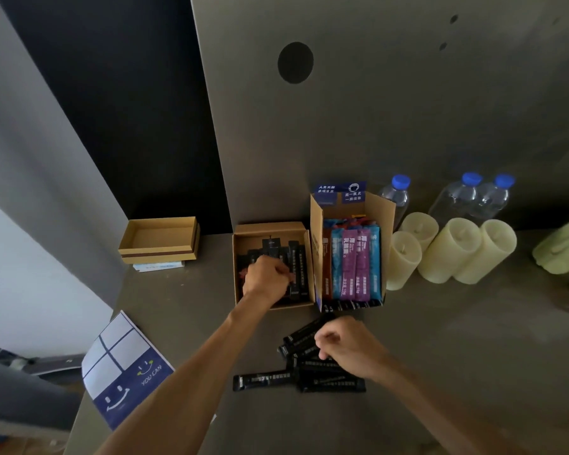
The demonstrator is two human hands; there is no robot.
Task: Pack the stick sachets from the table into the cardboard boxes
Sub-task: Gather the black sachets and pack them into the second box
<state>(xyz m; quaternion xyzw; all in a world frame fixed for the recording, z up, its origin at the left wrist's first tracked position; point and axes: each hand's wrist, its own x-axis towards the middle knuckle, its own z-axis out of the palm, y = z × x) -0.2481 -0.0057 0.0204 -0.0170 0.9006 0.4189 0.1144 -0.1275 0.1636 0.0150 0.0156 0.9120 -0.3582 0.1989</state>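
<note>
A shallow open cardboard box (240, 231) at the table's middle holds several black stick sachets (299, 264). My left hand (266, 277) reaches into it, fingers curled on sachets there. To its right stands a taller cardboard box (316, 221) filled with purple, blue and brown stick sachets (353, 261). In front of the boxes lies a loose pile of black stick sachets (309, 369). My right hand (344, 343) rests on this pile with fingers curled round some of them. One sachet (263, 380) lies apart at the pile's left.
An empty cardboard lid (158, 239) sits on a stack at the back left. Three water bottles (398, 195) and several pale candles (440, 254) stand at the right. A blue and white sheet (122, 369) overhangs the table's left edge. A grey panel rises behind.
</note>
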